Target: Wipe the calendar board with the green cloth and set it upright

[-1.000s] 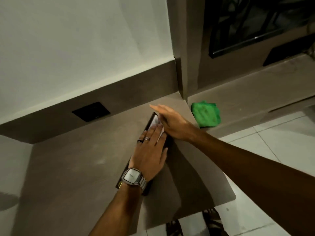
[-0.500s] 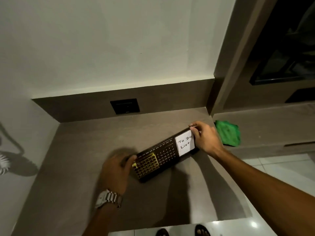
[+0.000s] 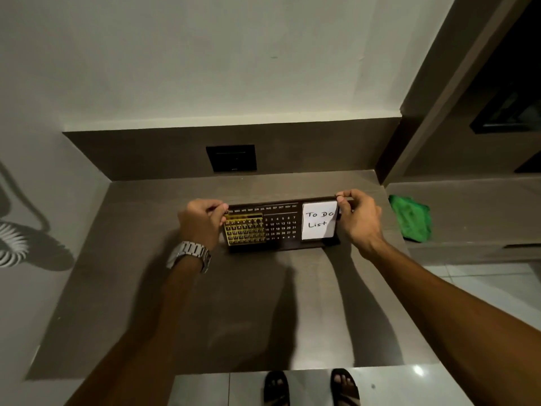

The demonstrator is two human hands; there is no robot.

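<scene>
The dark calendar board (image 3: 281, 227) stands upright on the brown counter (image 3: 234, 303), facing me, with white dates, a gold frame on its left half and a white "To Do List" note on its right. My left hand (image 3: 202, 224), with a metal watch on the wrist, pinches the board's upper left corner. My right hand (image 3: 355, 219) pinches its upper right corner. The green cloth (image 3: 412, 218) lies crumpled on the lower ledge to the right, apart from both hands.
A black wall socket (image 3: 231, 158) sits in the brown backsplash behind the board. A dark column (image 3: 433, 92) rises at the right. The counter's front edge is near my sandalled feet (image 3: 310, 386) on the tiled floor.
The board was flat under both hands, then was lifted and turned. It now stands upright and square to the wall, a hand at each top corner. The cloth has not moved.
</scene>
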